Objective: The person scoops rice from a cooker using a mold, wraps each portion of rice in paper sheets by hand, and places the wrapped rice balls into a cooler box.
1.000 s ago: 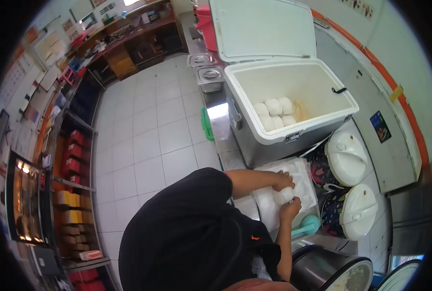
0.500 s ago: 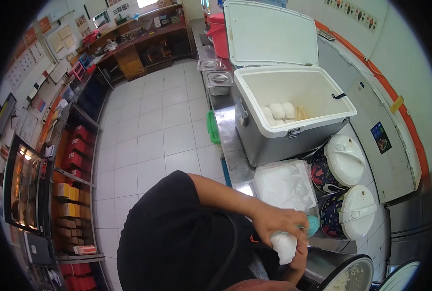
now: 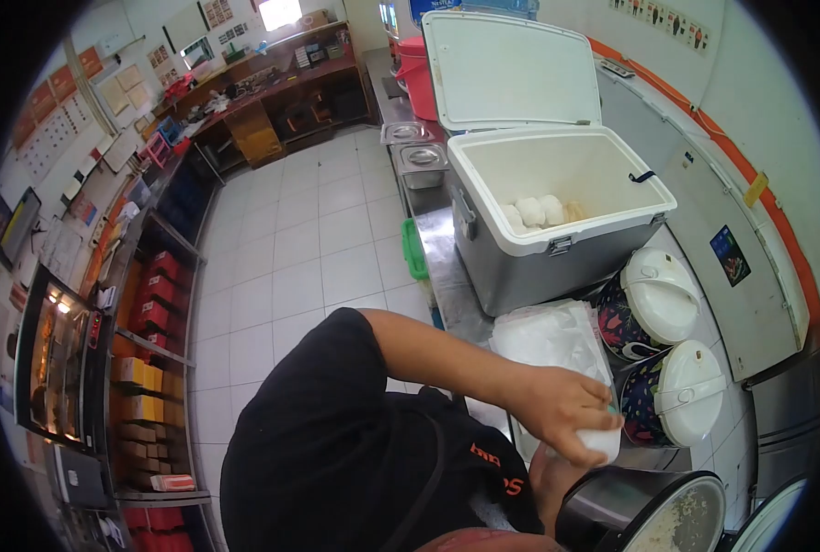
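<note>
My left hand (image 3: 571,412) is curled over a white wrapped bundle (image 3: 600,445), with its fingers bent across the top. Below and partly behind it is my right hand (image 3: 552,474); its fingers are mostly hidden. Just under the bundle stands a dark metal pot (image 3: 603,506) with white rice (image 3: 681,523) inside. A stack of thin white sheets (image 3: 552,340) lies on the metal counter beyond my left forearm. A bit of something teal shows behind my left fingers. The open cooler (image 3: 557,267) holds several white round bundles (image 3: 531,213).
Two patterned containers with white lids (image 3: 665,294) (image 3: 690,394) stand right of the sheets. Steel lidded trays (image 3: 423,164) and a red bucket (image 3: 416,81) are behind the cooler. Shelves with red and yellow boxes (image 3: 138,373) and a lit display cabinet (image 3: 56,359) line the left.
Both hands have moved from the sheets toward the pot with a white bundle. In the last half second, the bundle and my left hand shifted right and slightly up.
</note>
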Motion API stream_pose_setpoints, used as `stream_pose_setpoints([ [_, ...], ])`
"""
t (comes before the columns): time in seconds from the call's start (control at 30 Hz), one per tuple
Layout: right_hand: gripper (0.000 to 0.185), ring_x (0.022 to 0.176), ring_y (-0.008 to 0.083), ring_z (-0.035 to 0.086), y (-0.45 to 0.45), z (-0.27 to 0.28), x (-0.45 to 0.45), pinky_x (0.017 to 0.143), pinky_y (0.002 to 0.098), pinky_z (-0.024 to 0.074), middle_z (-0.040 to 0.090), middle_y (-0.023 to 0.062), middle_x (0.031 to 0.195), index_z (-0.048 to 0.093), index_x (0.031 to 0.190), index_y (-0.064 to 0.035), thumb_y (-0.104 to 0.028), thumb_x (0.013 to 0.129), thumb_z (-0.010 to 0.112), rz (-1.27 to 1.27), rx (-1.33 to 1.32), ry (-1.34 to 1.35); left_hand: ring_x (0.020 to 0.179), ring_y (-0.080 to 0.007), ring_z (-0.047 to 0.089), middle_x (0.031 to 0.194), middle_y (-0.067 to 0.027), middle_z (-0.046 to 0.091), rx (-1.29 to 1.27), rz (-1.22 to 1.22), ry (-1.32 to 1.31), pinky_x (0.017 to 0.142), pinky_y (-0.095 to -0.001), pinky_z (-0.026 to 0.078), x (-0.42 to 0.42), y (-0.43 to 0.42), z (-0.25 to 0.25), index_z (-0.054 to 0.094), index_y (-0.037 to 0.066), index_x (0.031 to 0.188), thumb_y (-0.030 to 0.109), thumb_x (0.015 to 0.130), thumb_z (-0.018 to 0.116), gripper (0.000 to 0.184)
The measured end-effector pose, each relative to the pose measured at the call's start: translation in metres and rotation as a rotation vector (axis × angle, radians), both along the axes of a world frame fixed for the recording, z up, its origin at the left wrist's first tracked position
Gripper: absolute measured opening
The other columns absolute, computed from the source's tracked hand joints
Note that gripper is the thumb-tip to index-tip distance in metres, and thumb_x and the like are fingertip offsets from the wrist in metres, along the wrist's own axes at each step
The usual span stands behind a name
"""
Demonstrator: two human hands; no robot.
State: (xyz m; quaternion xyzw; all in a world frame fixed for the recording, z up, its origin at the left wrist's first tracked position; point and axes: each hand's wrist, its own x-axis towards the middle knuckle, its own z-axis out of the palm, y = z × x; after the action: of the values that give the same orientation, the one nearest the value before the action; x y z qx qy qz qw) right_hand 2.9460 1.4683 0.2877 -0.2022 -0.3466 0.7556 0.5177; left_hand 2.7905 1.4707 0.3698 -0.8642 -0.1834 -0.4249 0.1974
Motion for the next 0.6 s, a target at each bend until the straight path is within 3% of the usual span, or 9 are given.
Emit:
stream_pose_setpoints([
  [0.17,0.067,0.134,0.03,0.044,0.007,0.015,-0.023,0.113,0.041,0.0339,0.044,0.0169,0.143,0.03,0.148,-0.0003,-0.016,0.09,0.06,0.016,-0.009,0.028,0.077,-0.0278,0.063,0.115,-0.024,0.059,-0.047,0.316,0.111,0.088,-0.0403,0.051,-0.027,-0.009,0.006,0.053,0.013,0.119,0.017,0.081,0.061,0.039],
  [0.23,0.07,0.138,0.0277,0.043,0.012,0.026,-0.033,0.115,0.0435,0.0325,0.043,0.0177,0.144,0.028,0.147,0.001,-0.025,0.091,0.061,0.153,0.124,-0.047,0.077,-0.0277,0.064,0.115,-0.0231,0.061,-0.111,0.435,0.207,0.093,-0.0418,0.049,-0.045,-0.009,0.012,0.052,0.013,0.119,0.019,0.083,0.059,0.038],
  [0.27,0.08,0.14,0.0314,0.04,0.018,0.031,-0.036,0.116,0.0462,0.0295,0.038,0.0192,0.149,0.018,0.152,-0.0006,-0.036,0.093,0.059,0.294,0.09,0.105,0.077,-0.0277,0.064,0.115,-0.0231,0.061,-0.117,0.442,0.199,0.093,-0.0418,0.049,-0.051,-0.01,0.011,0.052,0.013,0.119,0.019,0.083,0.059,0.038],
  [0.37,0.086,0.141,0.0334,0.037,0.024,0.042,-0.064,0.116,0.0466,0.0304,0.035,0.0201,0.151,0.015,0.154,-0.0011,-0.045,0.094,0.057,0.35,-0.053,0.258,0.091,-0.033,0.066,0.121,-0.0266,0.059,-0.201,0.529,0.207,0.1,-0.0471,0.044,-0.072,-0.01,0.012,0.052,0.016,0.123,0.02,0.082,0.058,0.042],
  [0.43,0.084,0.139,0.0329,0.039,0.038,0.052,-0.088,0.115,0.0466,0.0323,0.038,0.0196,0.148,0.018,0.153,-0.0009,-0.044,0.093,0.059,0.345,-0.063,0.079,0.123,-0.0465,0.052,0.141,-0.0349,0.042,-0.315,0.423,0.14,0.11,-0.0577,0.033,-0.095,-0.012,0.021,0.04,0.019,0.141,0.022,0.08,0.066,0.066],
  [0.47,0.083,0.137,0.0323,0.042,0.046,0.057,-0.097,0.113,0.0466,0.0342,0.042,0.0191,0.145,0.022,0.151,-0.0008,-0.043,0.093,0.062,0.34,-0.074,-0.094,0.123,-0.0465,0.052,0.141,-0.0349,0.042,-0.338,0.383,0.123,0.11,-0.0577,0.033,-0.106,-0.012,0.016,0.04,0.019,0.141,0.022,0.08,0.066,0.066],
  [0.53,0.09,0.129,0.0272,0.047,0.074,0.064,-0.114,0.109,0.0415,0.0388,0.046,0.0158,0.137,0.027,0.146,-0.0014,-0.038,0.082,0.078,0.468,0.057,-0.252,0.141,-0.0546,0.025,0.153,-0.038,0.021,-0.679,-0.09,-0.278,0.114,-0.0637,0.02,-0.126,-0.011,-0.001,0.024,0.023,0.153,0.028,0.077,0.077,0.093],
  [0.6,0.089,0.118,0.0225,0.053,0.083,0.098,-0.141,0.103,0.0371,0.0428,0.052,0.0105,0.125,0.033,0.14,-0.003,-0.023,0.072,0.088,0.465,-0.047,-0.252,0.144,-0.0556,0.018,0.155,-0.0381,0.018,-0.662,-0.229,-0.39,0.114,-0.0649,0.014,-0.159,-0.009,-0.012,0.018,0.026,0.156,0.036,0.074,0.084,0.106],
])
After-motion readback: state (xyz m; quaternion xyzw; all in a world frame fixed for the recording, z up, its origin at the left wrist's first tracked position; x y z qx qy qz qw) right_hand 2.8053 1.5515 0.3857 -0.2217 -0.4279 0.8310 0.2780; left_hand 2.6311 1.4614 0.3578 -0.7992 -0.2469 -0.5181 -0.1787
